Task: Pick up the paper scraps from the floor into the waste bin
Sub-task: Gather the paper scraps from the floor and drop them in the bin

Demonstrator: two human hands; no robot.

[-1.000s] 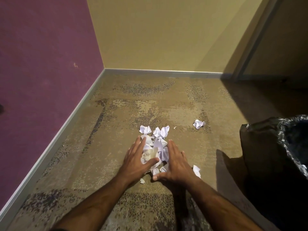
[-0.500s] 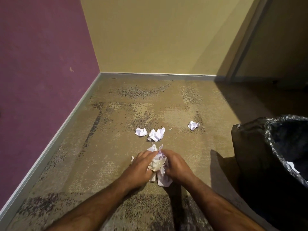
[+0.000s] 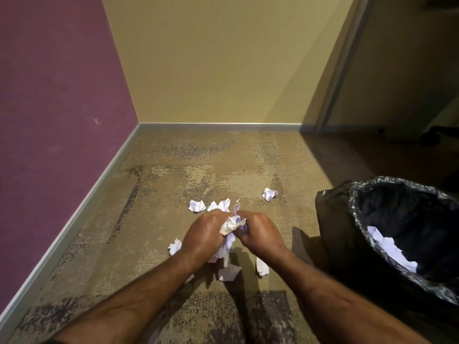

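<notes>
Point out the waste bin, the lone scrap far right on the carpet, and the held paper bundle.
waste bin (image 3: 352,234): head view, outer left wall.
lone scrap (image 3: 269,194): head view, its middle.
paper bundle (image 3: 230,225): head view, crumpled top between both hands.

Both bare forearms reach forward from the bottom of the frame and converge at centre. The left hand (image 3: 203,235) and the right hand (image 3: 260,233) meet knuckles up, backs toward the camera, fingers curled inward, together gripping a bunch of crumpled paper scraps (image 3: 232,225) pressed between them. The wrists are angled toward each other, the hands raised above the floor.
</notes>
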